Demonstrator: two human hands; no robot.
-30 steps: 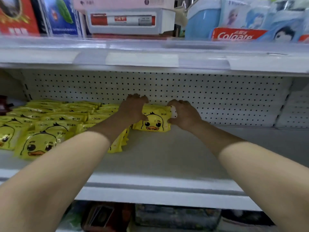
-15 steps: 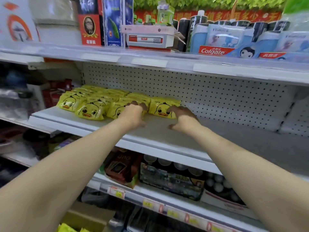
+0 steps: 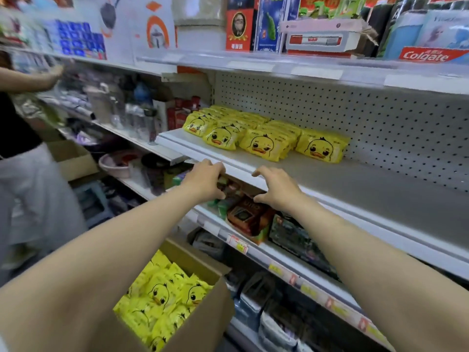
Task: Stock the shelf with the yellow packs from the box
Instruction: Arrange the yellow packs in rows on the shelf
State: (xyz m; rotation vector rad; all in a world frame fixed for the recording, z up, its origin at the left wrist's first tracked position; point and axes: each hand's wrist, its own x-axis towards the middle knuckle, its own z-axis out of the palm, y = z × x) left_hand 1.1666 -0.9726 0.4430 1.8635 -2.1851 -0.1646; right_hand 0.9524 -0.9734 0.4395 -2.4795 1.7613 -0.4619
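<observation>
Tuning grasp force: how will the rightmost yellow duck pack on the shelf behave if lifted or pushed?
Probably soft, not rigid: the rightmost pack bulges like a pillow. It sits low on the shelf, so a push should slide it, not tip it. Film wrapper may slip.

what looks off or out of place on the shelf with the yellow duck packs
Nothing spilled or damaged. The yellow packs lie in rows at the left end of the shelf, faces forward; the front ones sit slightly skewed. On the shelf above, a white carton has a flap sticking out to its right.
</observation>
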